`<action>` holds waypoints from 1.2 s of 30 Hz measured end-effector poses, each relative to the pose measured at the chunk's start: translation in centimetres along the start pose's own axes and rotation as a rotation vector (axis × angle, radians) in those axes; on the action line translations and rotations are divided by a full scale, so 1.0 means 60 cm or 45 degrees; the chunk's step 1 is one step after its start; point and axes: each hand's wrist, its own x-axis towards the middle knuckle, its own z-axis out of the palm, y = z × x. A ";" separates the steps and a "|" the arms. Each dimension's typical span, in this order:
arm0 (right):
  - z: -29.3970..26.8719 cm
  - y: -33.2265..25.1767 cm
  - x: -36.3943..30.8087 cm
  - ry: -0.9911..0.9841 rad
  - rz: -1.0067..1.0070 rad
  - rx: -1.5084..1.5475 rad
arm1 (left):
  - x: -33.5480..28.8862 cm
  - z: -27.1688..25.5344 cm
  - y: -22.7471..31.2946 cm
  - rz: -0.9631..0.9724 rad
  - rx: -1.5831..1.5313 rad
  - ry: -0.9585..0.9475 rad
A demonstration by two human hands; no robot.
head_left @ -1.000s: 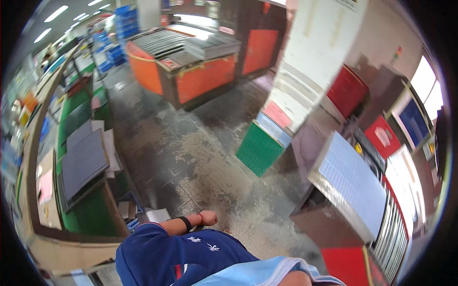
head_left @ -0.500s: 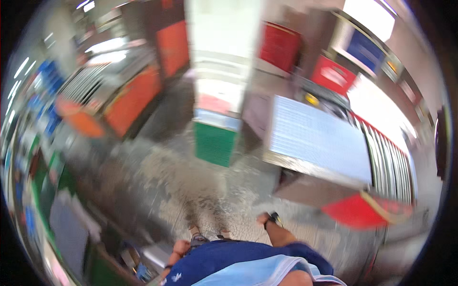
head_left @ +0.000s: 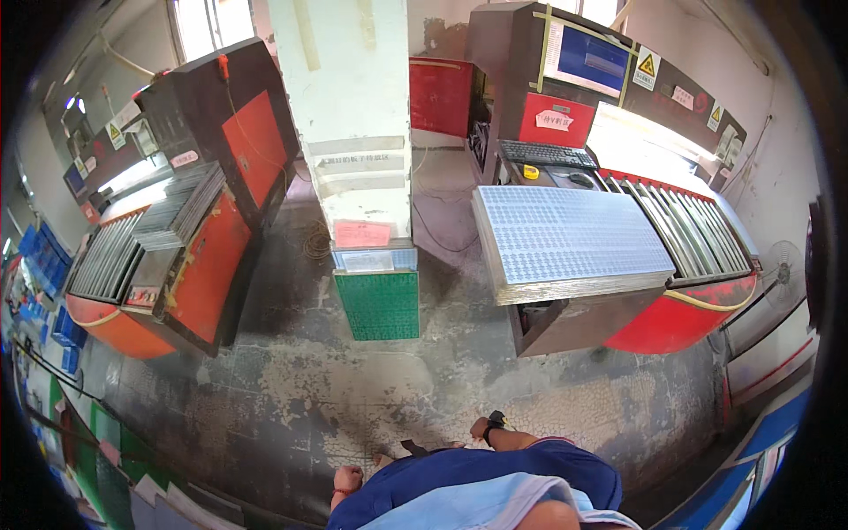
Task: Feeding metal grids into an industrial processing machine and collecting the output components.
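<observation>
Flat sheet stack (head_left: 574, 234): pale-blue, fine-patterned | green rectangular board (head_left: 378, 305) | left hand (head_left: 347, 479), right hand (head_left: 480, 429): cannot tell whether clenched

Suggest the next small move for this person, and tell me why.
A short step forward and to the right, toward the light-blue panel stack, seems sensible: the left hand and right hand both appear to hold nothing, and the stack lies ahead on the right, apparently out of reach.
</observation>
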 end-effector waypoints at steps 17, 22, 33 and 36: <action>-0.196 -0.065 0.139 0.257 -0.177 -0.082 | -0.017 -0.098 -0.120 -0.153 -0.116 0.097; -0.357 -0.134 0.248 0.189 -0.206 0.015 | -0.055 -0.128 -0.153 -0.312 -0.312 0.288; -0.707 -0.226 0.545 0.108 -0.780 -0.600 | -0.010 -0.230 -0.181 -0.829 -0.575 0.688; -0.790 -0.280 0.607 0.199 -0.882 -0.561 | 0.011 -0.265 -0.162 -0.905 -0.632 0.677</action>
